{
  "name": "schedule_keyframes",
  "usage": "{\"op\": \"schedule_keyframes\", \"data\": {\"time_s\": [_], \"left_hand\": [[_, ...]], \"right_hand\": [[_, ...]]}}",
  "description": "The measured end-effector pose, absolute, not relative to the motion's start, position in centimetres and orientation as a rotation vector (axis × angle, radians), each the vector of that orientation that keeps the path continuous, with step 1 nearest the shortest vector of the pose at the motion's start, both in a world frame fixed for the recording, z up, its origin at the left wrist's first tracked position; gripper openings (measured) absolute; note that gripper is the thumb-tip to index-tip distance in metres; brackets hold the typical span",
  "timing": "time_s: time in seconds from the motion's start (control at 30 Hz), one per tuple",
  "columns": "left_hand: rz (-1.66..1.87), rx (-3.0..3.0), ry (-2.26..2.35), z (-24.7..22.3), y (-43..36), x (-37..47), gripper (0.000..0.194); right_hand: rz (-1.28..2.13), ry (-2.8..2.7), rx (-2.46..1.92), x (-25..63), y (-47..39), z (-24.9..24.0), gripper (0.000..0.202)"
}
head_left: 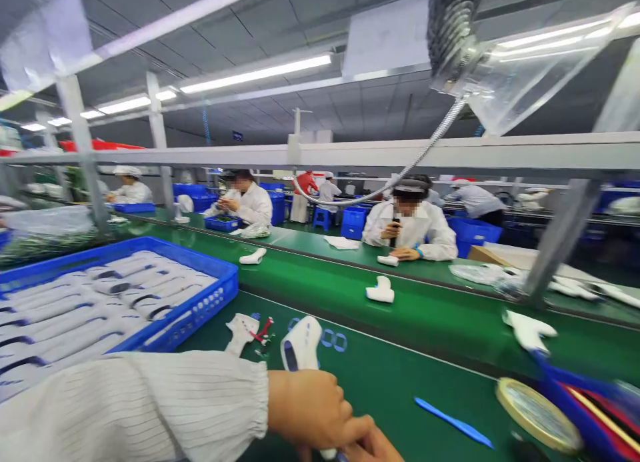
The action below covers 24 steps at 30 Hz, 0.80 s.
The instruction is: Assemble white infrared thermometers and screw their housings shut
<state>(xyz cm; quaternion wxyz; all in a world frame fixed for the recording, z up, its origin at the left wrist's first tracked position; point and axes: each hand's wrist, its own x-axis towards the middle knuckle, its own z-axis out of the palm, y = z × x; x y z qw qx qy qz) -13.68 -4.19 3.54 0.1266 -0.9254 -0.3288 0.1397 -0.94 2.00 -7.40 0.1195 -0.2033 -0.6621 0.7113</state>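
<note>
My left hand [313, 409] reaches in from the left at the bottom centre, its fingers curled. My right hand [376, 445] meets it at the bottom edge, mostly cut off, with its fingers bent. Between them a small white and blue piece shows, too hidden to name. A white housing [306, 339] with a dark oval stands out just beyond my left hand, its lower end hidden by that hand. To its left lie a white shell part [242, 332] and a red piece [263, 331]. Several blue rings [334, 340] lie to its right.
A blue crate [227, 282] of white housings fills the left. More white housings [381, 290] lie on the green belt [320, 282]. At right are a blue tool [453, 422], a magnifier [539, 414] and a blue tray [575, 389]. People in white work opposite.
</note>
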Motion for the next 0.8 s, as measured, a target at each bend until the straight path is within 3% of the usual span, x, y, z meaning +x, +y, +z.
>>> {"op": "schedule_keyframes", "data": {"time_s": [0.07, 0.2, 0.53, 0.8], "left_hand": [[0.418, -2.706, -0.999, 3.3, -4.2, -14.0, 0.068], [0.387, -2.636, -1.050, 2.2, -3.4, -14.6, 0.103], [0.259, -2.836, -1.291, -1.1, -2.1, -13.3, 0.078], [0.178, -2.938, -1.292, -1.3, -3.4, -13.2, 0.076]], "right_hand": [[2.155, -1.822, -0.642, 0.5, 1.6, -7.1, 0.053], [2.148, -1.647, -0.741, 2.0, 2.3, -6.1, 0.053], [2.170, -1.784, -0.632, 3.4, 2.9, -4.4, 0.050], [2.242, -2.110, -0.548, 5.7, 3.6, -3.2, 0.055]]}}
